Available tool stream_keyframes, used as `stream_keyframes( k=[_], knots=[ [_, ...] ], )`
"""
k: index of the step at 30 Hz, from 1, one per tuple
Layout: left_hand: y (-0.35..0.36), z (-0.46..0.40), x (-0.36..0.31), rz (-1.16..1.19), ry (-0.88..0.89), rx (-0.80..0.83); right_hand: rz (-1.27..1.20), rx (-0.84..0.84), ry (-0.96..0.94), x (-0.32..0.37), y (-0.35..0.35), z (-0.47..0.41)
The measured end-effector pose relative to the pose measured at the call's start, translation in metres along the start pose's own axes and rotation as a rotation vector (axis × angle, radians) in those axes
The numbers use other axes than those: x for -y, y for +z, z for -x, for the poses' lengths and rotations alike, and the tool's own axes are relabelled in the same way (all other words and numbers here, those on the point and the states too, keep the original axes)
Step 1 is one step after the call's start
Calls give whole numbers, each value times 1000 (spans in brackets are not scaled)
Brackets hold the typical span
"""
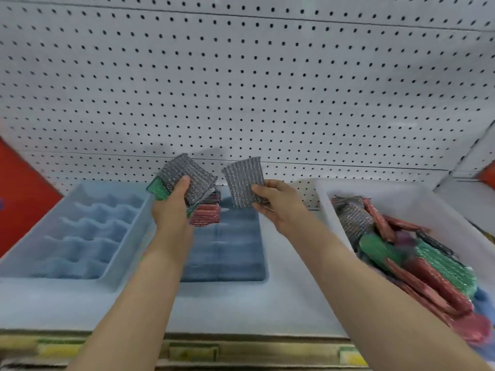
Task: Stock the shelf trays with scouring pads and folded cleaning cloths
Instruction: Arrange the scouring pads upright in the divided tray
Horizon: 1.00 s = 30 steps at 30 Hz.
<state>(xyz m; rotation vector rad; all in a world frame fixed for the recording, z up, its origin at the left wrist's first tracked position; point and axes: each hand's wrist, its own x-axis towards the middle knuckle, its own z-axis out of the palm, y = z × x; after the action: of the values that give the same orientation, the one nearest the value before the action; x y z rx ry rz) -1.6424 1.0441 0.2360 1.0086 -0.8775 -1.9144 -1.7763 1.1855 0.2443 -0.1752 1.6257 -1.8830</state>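
Here, the blue tray (pixel 235 253) lies below both hands, the white bin (pixel 334 207) of pads right of them. The left hand (pixel 171 207) grips a pad stack (pixel 187 180); the right hand (pixel 278 204) pinches one grey pad (pixel 242 180).

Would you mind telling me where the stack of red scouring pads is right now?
In the head view, the stack of red scouring pads sits at the back of the middle blue tray, just below the left hand.

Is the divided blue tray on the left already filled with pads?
No, the divided blue tray shows only bare compartments; the red pads lie in the next tray.
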Motion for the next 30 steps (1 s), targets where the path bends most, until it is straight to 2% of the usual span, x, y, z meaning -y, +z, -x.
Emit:
stream_keyframes(
  k=[5, 9, 11, 15, 20, 22, 24, 27, 28, 30],
  knots=[
    [-60, -37, -22, 18, -19, -67, 293, -16, -69, -55, 74, -17],
    [-82, -56, -20, 8, -85, -43, 804, -72, -202, -73, 85, -22],
    [-88, -62, -22, -10, -113, 12, 971, -88, -255, -81, 90, -23],
    [-92, -68, -22, -43, -169, 95, 1093, -97, -289, -94, 103, -27],
    [-101, -71, -17, -93, -192, 152, 1273, -41, -521, -117, 105, -31],
    [-101, -70, -18, -105, -204, 166, 1280, -18, -524, -117, 102, -32],
    [-100, -68, -20, -127, -201, 186, 1190, -43, -446, -106, 102, -29],
    [-97, -64, -22, -160, -185, 241, 895, -244, -374, -83, 112, -14],
    [-95, -61, -21, -173, -175, 260, 733, -215, -294, -75, 117, -8],
    [-93, -56, -19, -190, -160, 296, 419, -20, -47, -66, 127, 1]
  ],
)
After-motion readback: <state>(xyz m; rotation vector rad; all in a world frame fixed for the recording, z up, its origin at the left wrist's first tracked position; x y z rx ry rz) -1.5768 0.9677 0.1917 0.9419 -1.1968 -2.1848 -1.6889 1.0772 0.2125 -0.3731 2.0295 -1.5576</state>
